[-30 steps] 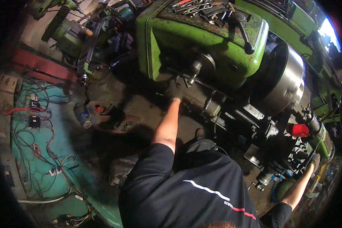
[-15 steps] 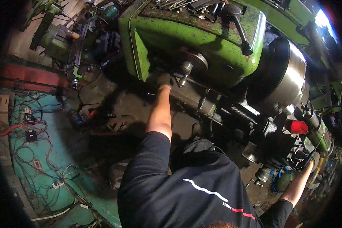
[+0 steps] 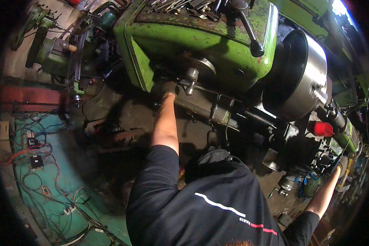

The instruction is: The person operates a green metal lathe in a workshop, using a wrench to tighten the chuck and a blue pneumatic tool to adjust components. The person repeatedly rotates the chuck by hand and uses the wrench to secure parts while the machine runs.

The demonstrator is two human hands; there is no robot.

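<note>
A green metal lathe headstock point(image 3: 184, 41) stands in front of me, with a handled knob point(image 3: 192, 74) on its face. Under its lower left edge, close to that knob, my left hand point(image 3: 168, 88) reaches in, apparently dark-gloved. Deep shadow hides its fingers and whatever they touch. On the right of the headstock is a large round steel chuck point(image 3: 295, 76). My right arm stretches far to the right, and my right hand point(image 3: 343, 165) is beside the dark tool carriage point(image 3: 326, 158). Its fingers cannot be made out against the machine parts.
Loose tool bits point(image 3: 180, 6) and a ball-ended lever point(image 3: 248, 30) sit atop the headstock. A red cup-like object point(image 3: 320, 128) is near the carriage. Cables and small boxes lie on a green surface point(image 3: 61, 143) at left. Another machine point(image 3: 49, 57) stands at far left.
The whole view has shifted slightly, so the headstock appears higher and further left. The jaws on the chuck's face show in a different position. Both hands stay at about the same machine parts.
</note>
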